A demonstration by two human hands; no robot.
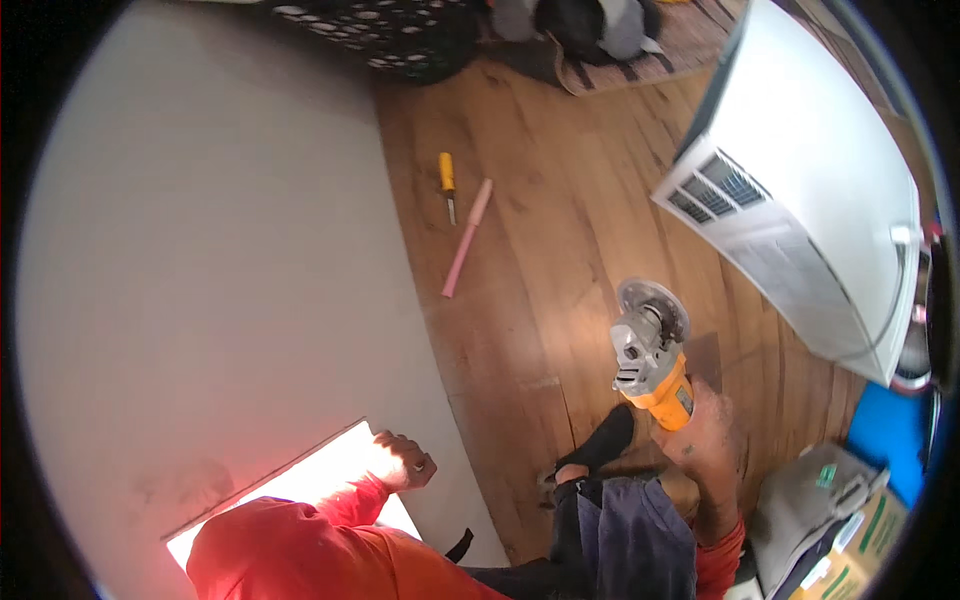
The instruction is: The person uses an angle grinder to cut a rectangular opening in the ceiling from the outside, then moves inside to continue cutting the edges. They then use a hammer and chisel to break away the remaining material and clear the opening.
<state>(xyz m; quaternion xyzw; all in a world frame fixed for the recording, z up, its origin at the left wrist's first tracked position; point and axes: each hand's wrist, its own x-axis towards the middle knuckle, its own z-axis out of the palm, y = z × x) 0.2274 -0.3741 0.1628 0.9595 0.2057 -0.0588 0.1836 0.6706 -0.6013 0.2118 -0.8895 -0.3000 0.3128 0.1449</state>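
Observation:
My right hand (703, 428) is wrapped round the yellow body of an angle grinder (650, 350). The grinder points away from me above the floor, its metal disc (655, 303) at the far end. At the lower left, my left hand (403, 462) is curled closed beside a brightly lit rectangular opening (335, 465) in the pale wall (230, 300). Whatever its fingers hold, if anything, cannot be made out. Glare washes out the inside of the opening, and my red sleeve (290, 550) covers part of it.
A yellow-handled screwdriver (447, 180) and a pink stick (468, 238) lie on the wooden floor (540, 200). To the right stands a white appliance (820, 170) with a grille and cord. A grey bag (815, 505), cardboard box (875, 545) and blue item (890, 435) are at the lower right.

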